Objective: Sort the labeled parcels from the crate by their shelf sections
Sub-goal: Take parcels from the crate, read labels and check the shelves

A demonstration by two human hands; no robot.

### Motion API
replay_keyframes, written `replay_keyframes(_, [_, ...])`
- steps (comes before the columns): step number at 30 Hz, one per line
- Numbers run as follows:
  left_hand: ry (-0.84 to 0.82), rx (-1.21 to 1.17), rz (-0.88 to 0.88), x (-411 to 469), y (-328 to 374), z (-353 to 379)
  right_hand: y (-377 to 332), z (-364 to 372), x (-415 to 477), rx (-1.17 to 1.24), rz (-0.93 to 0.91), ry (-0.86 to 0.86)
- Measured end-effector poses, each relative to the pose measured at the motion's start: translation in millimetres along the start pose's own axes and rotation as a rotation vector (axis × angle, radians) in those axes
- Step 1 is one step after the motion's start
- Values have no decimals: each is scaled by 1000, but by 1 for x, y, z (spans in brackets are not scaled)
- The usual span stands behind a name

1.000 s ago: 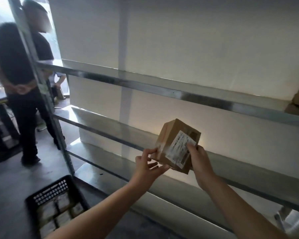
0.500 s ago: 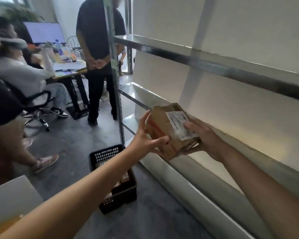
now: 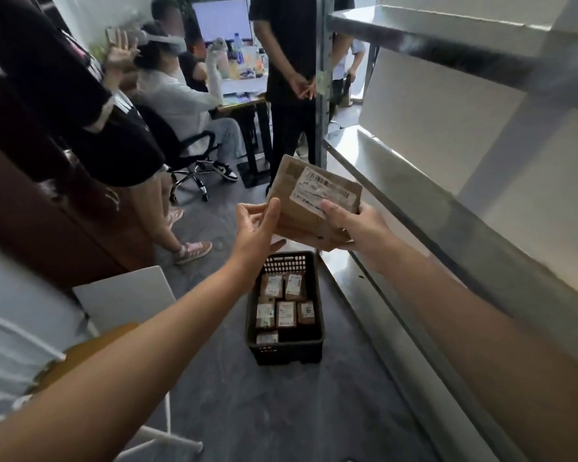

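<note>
Far left: a person in a dark top (image 3: 47, 78) stood close, partly cut off by the frame edge. A white panel (image 3: 124, 295) leaned at lower left.

Left of centre, background: a seated person in white (image 3: 177, 101) on an office chair (image 3: 191, 155), facing a counter (image 3: 244, 98) that carried bottles and a lit monitor (image 3: 222, 20). A standing person in black (image 3: 291, 78) was beside the counter, hands clasped in front.

Centre: the left hand (image 3: 257, 225) was wide, fingers spread and relaxed, thumb up against the lower left edge of the parcel (image 3: 294, 208); whether the fingers bore any weight could not be told. The parcel was brown cardboard, held in the air above the crate (image 3: 284, 351), tilted, with its white label (image 3: 324, 191) facing up. The right hand (image 3: 357, 225) held the parcel from the right, thumb laid over the label's lower corner, fingers curled underneath.

Below the hands: the black crate sat on the grey floor (image 3: 281, 411), just beside the lowest shelf. In it lay several small parcels (image 3: 286, 313), brown, labels up, packed in rows toward the far end.

Right: the metal shelf rack (image 3: 447, 228) ran along the wall, its upright post (image 3: 322, 95) in front of the standing person. The parcel was near the rack's front edge, not touching it.
</note>
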State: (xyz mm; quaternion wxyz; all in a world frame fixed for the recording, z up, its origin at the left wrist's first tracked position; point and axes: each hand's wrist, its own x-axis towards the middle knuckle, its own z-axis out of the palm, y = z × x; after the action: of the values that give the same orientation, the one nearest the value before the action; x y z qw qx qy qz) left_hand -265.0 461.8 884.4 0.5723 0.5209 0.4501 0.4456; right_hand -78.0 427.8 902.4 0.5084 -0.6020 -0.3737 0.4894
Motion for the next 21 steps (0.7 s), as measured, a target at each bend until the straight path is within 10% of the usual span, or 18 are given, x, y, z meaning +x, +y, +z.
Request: replay_keyframes(21, [28,131,-247,97,-113,6,100,-24,140,-253,30,-56])
